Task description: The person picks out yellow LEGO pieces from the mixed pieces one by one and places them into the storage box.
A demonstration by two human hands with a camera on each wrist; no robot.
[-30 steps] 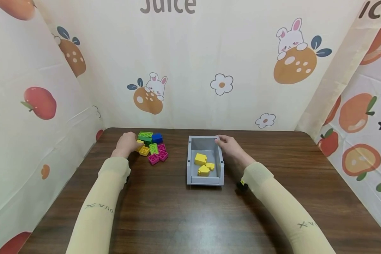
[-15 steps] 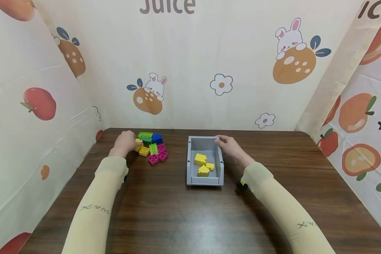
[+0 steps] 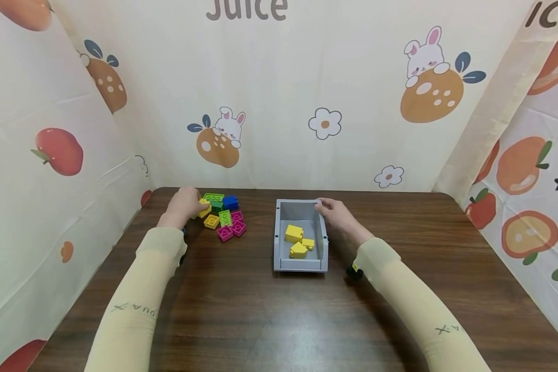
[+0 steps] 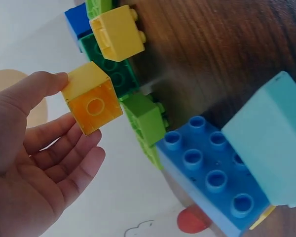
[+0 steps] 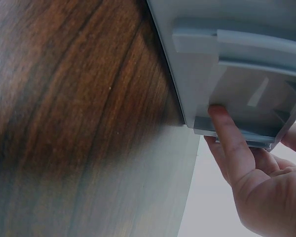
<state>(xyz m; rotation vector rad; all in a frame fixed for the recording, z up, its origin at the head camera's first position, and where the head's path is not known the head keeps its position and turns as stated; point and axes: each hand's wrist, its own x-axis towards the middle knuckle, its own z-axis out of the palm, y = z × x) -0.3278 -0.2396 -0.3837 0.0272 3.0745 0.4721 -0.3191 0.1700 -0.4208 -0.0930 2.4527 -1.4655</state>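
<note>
Risk: the yellow brick (image 4: 92, 98), at the left of the head view beside the loose bricks (image 3: 225, 218), could twist or slip, the pinch appearing slight. A pull by the right hand (image 3: 338, 214) could shift the box (image 3: 300, 265), just right of centre. Finding: the left hand (image 3: 182, 206) is closed only as far as the brick's width, pinching it; the right grips the box's upper-right corner.

Screened-off booth: wood-grain counter (image 3: 242, 310), enclosed at back and both sides by creased cloth (image 3: 269, 67) printed with fruit (image 3: 59, 151), rabbits (image 3: 425, 61) and "Juice" (image 3: 247, 9). Home, lab or office beyond: cannot tell.
</note>
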